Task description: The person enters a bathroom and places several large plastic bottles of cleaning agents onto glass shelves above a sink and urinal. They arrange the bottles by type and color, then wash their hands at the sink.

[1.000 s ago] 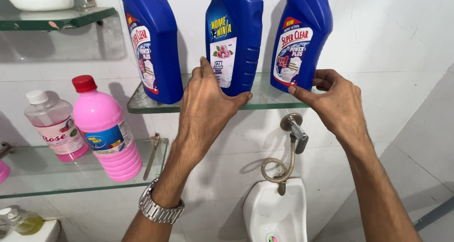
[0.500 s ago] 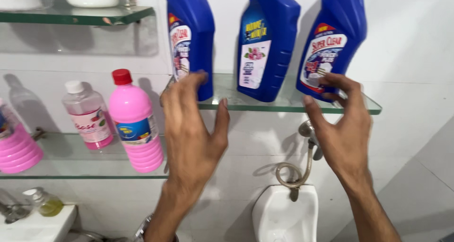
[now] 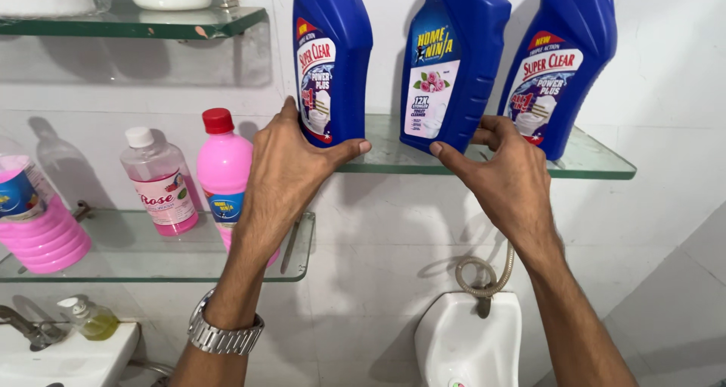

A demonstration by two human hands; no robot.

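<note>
This is a bathroom or washroom. White tiles cover the wall behind the left hand (image 3: 283, 167) and right hand (image 3: 507, 179). Just above the hands, a glass shelf (image 3: 597, 164) fixed to the wall carries three blue cleaner bottles (image 3: 454, 62). Below the right hand hangs a white urinal (image 3: 469, 341) with a hose (image 3: 484, 277) feeding it. Left of the left hand, a lower glass shelf (image 3: 136, 266) holds pink bottles (image 3: 223, 175), and under it sits a white sink (image 3: 68, 357) with a tap (image 3: 23, 326).

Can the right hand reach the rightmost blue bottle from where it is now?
Probably yes: the right hand is at the middle blue bottle, and the rightmost blue bottle stands just beside it, with nothing between.
</note>
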